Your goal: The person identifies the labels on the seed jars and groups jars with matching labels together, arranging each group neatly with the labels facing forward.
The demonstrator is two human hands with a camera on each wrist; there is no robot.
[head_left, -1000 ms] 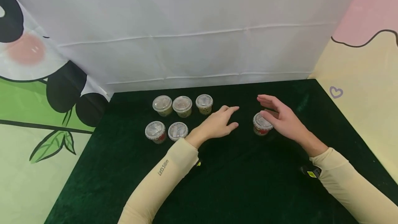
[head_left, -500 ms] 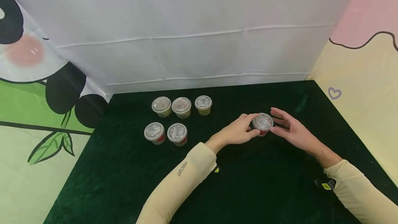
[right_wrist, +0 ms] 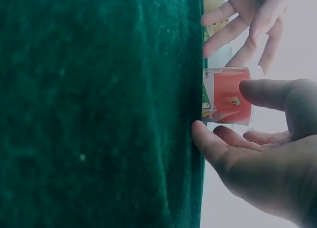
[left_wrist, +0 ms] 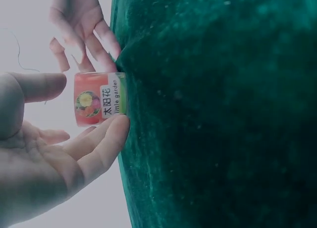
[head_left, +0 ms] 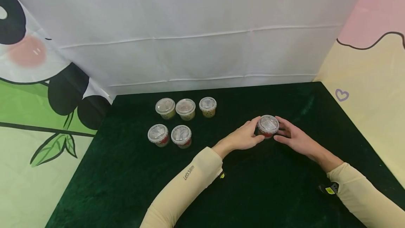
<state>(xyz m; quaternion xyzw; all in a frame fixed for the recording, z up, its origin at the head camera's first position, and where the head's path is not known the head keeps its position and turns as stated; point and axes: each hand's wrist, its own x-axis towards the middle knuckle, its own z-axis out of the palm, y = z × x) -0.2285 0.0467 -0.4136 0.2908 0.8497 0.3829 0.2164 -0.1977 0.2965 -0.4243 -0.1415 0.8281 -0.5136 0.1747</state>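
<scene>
A small lidded "little garden" plant cup (head_left: 268,125) stands upright on the dark green cloth, at the right of the table. Its red label with a flower picture shows in the left wrist view, on the cup (left_wrist: 94,100). My left hand (head_left: 242,137) lies along its left side, thumb toward the front and fingers toward the back, fingertips right at its wall. On the opposite side is my right hand (head_left: 297,138), its fingers spread and only lightly bent beside the cup. Both hands' fingers look relaxed, low beside the base in the wrist views.
Three similar cups with yellowish bodies, one being the cup (head_left: 185,109), form a back row to the left. Before them stand two red-labelled cups, including the cup (head_left: 181,135). A white cloth backdrop (head_left: 202,55) rises behind the green tablecloth (head_left: 110,171).
My left hand has moved right from near the table's middle to the cup's left side. The right hand has shifted from over the cup to its right side. The cup stays about where it was.
</scene>
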